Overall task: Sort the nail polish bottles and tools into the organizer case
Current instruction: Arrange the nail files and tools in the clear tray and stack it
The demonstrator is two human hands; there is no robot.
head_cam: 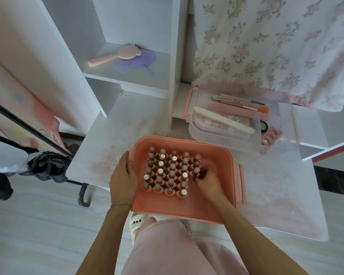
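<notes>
A pink organizer case sits on the white table in front of me. Several nail polish bottles stand upright in rows inside it. My left hand grips the case's left rim. My right hand is inside the case at the right end of the rows, its fingers curled around a bottle there that is mostly hidden. Behind the case lies a clear tray holding nail files, a brush and other tools. A pink toe separator lies in the tray's right part.
White table with its edge near my legs. A shelf unit at the back holds a pink hand mirror and a purple one. Floral cloth hangs at the upper right. A dark rack and bag stand on the left.
</notes>
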